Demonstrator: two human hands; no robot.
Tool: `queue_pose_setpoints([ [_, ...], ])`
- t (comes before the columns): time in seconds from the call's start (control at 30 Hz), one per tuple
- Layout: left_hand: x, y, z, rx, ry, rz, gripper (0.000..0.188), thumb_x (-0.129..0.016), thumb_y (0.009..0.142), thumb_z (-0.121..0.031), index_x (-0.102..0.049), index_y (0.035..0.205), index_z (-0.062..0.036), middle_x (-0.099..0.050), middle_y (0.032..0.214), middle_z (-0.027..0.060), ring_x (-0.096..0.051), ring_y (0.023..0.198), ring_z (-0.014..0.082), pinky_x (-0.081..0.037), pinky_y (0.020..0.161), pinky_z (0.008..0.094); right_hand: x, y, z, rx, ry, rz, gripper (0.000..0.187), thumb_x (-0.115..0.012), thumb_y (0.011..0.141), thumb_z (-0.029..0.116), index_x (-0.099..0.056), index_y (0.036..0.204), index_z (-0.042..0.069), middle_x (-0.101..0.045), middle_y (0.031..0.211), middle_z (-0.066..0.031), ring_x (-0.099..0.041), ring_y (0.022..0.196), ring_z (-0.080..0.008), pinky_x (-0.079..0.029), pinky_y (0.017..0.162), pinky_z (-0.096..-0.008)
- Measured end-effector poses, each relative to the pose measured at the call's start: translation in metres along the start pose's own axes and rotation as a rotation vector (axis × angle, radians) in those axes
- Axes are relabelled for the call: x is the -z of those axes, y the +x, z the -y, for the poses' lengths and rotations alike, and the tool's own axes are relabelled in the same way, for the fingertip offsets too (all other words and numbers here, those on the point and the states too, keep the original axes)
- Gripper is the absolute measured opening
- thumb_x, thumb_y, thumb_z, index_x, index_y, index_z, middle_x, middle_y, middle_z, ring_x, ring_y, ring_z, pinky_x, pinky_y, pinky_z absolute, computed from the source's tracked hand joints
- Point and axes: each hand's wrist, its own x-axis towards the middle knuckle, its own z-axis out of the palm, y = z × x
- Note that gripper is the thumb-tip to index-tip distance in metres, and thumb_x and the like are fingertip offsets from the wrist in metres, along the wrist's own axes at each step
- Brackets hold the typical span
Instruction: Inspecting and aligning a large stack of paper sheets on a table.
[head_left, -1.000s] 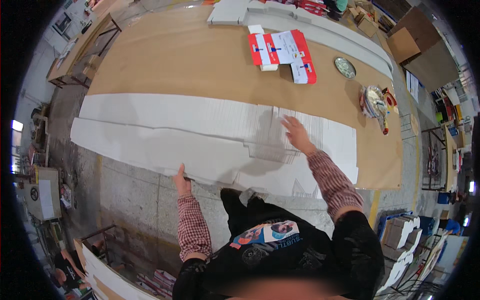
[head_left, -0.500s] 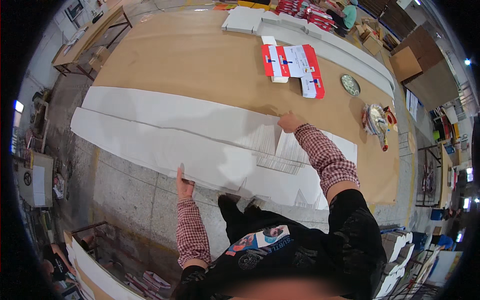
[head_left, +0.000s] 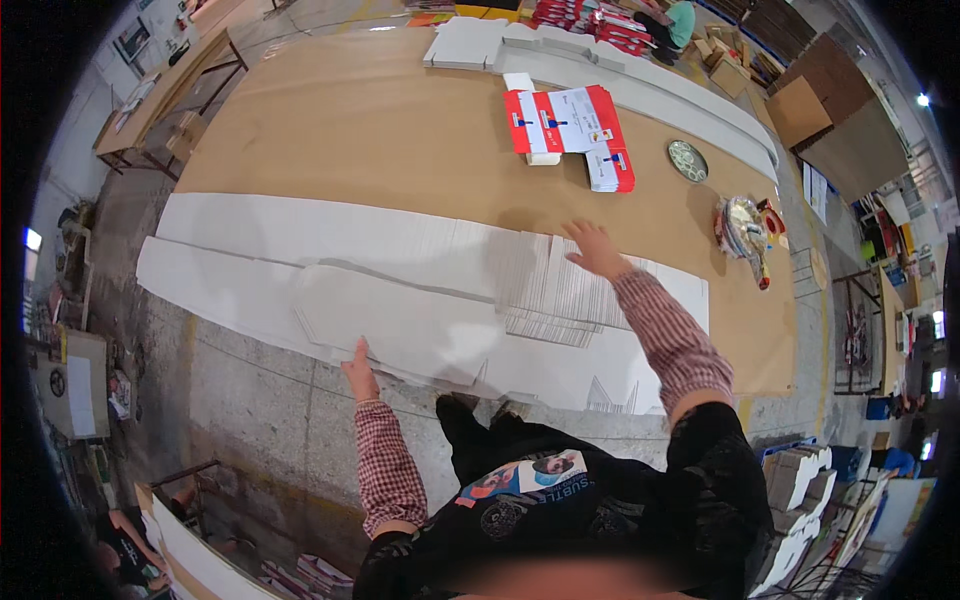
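Note:
My left hand [head_left: 361,372] is at the near edge of a loose white cardboard blank [head_left: 405,318]. One digit lies on top of it; the others are largely hidden, apparently curled under the edge. The blank rests tilted over other white sheets. My right hand [head_left: 597,250] has its fingers spread and holds nothing. It hovers over or rests lightly at the far right part of a fanned stack of white cardboard blanks [head_left: 545,285]; contact is unclear. More white blanks [head_left: 290,222] stretch leftward along the table's near side.
Brown paper covers the table [head_left: 350,110]. Red and white printed cartons [head_left: 570,125] lie beyond my right hand, with a round tin [head_left: 687,160] and a plastic-wrapped bundle [head_left: 740,228] to the right. More white cardboard [head_left: 620,80] lines the far edge. A person [head_left: 675,25] sits beyond.
My right hand has let go of a sheet corner and opened. The loose blank has shifted, showing more fanned edges of the stack. My left hand stays at the near edge.

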Motion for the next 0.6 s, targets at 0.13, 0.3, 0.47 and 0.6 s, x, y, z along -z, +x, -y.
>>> queue_pose_setpoints([
  [0.13,0.001,-0.019,-0.009,-0.333,0.290,0.129,0.052,-0.060,0.084,-0.018,-0.036,0.124,0.0044,-0.047,0.121,0.0126,-0.047,0.105,0.0218,-0.039,0.085,0.0284,-0.007,-0.133,-0.006,-0.054,-0.021,0.043,0.049,-0.064,0.073,0.027,-0.049,0.116,0.008,-0.054,0.107,-0.0153,-0.051,0.102,-0.0322,-0.039,0.085,-0.0466],
  [0.3,-0.016,-0.050,-0.029,-0.315,-0.077,0.271,0.048,-0.061,0.084,-0.018,-0.041,0.121,0.0039,-0.051,0.116,0.0116,-0.050,0.102,0.0214,-0.041,0.084,0.0299,-0.019,-0.268,-0.014,-0.410,0.059,0.086,0.048,-0.066,0.072,0.023,-0.050,0.114,0.007,-0.052,0.110,-0.0157,-0.050,0.102,-0.0324,-0.040,0.081,-0.0447],
  [0.47,0.023,0.004,-0.004,0.040,-0.229,0.279,0.042,-0.060,0.084,-0.016,-0.046,0.117,0.0056,-0.055,0.111,0.0126,-0.053,0.096,0.0217,-0.042,0.084,0.0310,-0.044,-0.281,-0.001,-0.473,0.144,-0.003,0.053,-0.065,0.072,0.019,-0.046,0.120,0.006,-0.045,0.122,-0.0201,-0.046,0.110,-0.0348,-0.040,0.087,-0.0432],
  [0.6,-0.008,-0.031,-0.009,-0.363,0.256,0.151,0.044,-0.061,0.083,-0.017,-0.045,0.116,0.0082,-0.053,0.112,0.0147,-0.053,0.097,0.0223,-0.041,0.086,0.0315,-0.050,-0.293,0.001,-0.560,0.162,-0.014,0.058,-0.064,0.073,0.016,-0.042,0.125,0.005,-0.038,0.130,-0.0227,-0.041,0.116,-0.0358,-0.039,0.093,-0.0420],
])
